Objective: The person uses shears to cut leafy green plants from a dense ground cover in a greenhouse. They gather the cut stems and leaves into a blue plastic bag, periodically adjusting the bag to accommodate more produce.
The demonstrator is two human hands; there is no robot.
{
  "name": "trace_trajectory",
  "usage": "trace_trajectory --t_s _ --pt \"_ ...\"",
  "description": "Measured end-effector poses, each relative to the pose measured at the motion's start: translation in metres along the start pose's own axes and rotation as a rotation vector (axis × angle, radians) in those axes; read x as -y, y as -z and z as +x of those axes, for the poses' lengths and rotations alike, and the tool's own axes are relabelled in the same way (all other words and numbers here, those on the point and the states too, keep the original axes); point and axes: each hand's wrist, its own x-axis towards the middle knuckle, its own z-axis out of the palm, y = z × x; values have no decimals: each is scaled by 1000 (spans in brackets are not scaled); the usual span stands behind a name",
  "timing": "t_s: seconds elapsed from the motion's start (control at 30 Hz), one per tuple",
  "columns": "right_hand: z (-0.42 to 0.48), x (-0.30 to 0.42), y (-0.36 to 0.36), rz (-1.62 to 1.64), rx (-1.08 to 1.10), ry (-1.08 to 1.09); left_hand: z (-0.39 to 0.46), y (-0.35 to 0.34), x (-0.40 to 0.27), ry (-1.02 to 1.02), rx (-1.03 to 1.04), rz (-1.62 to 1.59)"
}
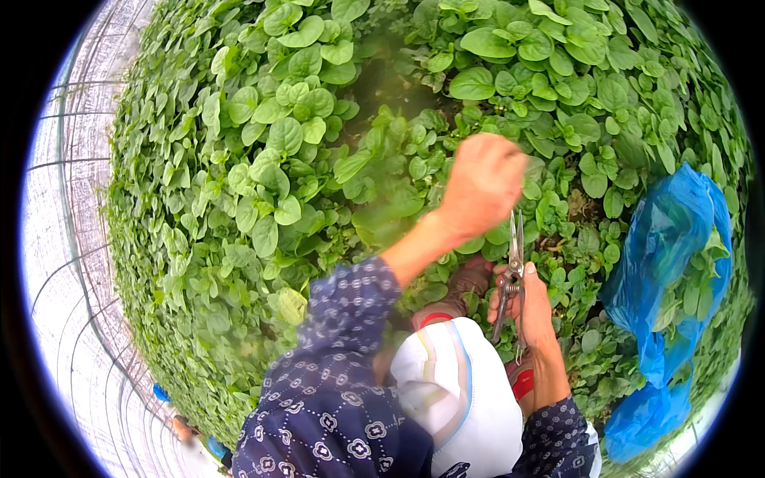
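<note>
My left hand (487, 182), blurred, is bent at the wrist above the low leafy plants (472, 83), with its fingers curled. Whether anything is between those fingers cannot be made out. Just below it, the narrow blades of a pair of spring-loaded garden snips (515, 260) point away from me. My right hand (532, 310) grips the snips by their handles, and the blades stand slightly apart. On the right, an open blue plastic bag (663, 239) lies on the plants. Loose picked green leaves (696, 284) show in its mouth.
My brown and red shoes (523, 382) stand among the plants. White striped cloth (490, 406) covers my lap. A strip of soil (388, 83) shows between leaves ahead. At left, pale greenhouse sheeting (83, 209) on curved ribs borders the bed. Blue items (160, 392) lie at its lower edge.
</note>
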Motion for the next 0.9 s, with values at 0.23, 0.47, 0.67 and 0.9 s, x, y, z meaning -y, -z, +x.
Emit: trace_trajectory --t_s 0.23,0.47,0.67,0.9 --pt "44 27 -66 -218 261 -84 -97 94 130 506 185 387" --pt "111 55 -144 -330 397 -149 -111 110 161 907 126 88" --pt "151 56 -157 -110 319 -275 -111 108 163 842 120 173" --pt "177 49 -156 34 326 -357 -111 107 156 696 79 153"
